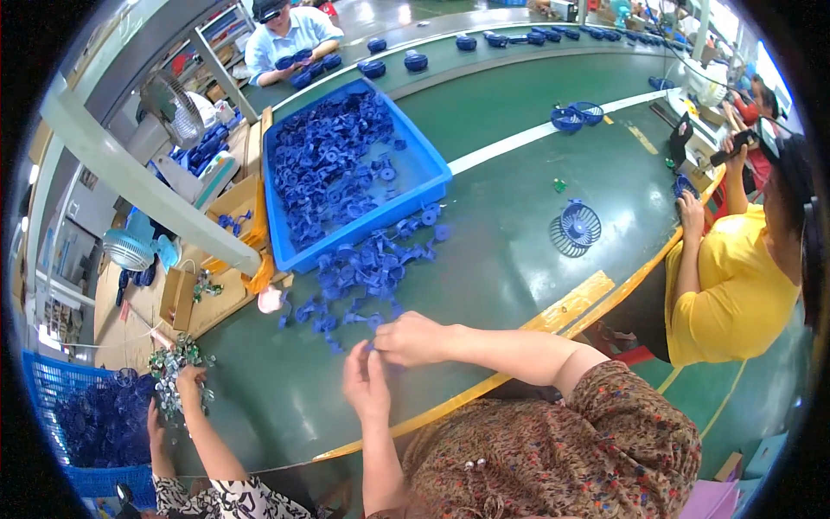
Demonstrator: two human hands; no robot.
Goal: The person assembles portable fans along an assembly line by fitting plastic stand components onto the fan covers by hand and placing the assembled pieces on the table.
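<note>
My left hand (367, 382) and my right hand (413, 338) meet over the near part of the green work surface, fingers closed. A small blue plastic part (370, 347) shows between their fingertips, mostly hidden by them. Just beyond lies a loose heap of blue plastic parts (363, 270) with round ends and arms. The heap spreads along the near side of a large blue tray (353, 232), which holds many more of the same parts. To the right, a round blue slatted basket-like guard (577, 227) sits by itself.
At left, a co-worker's hands (191, 381) are at a pile of small clear and green pieces (173, 368), beside a blue crate (52, 372). A person in yellow (735, 294) works at right; another (290, 43) sits across. Blue units (416, 60) line the far belt.
</note>
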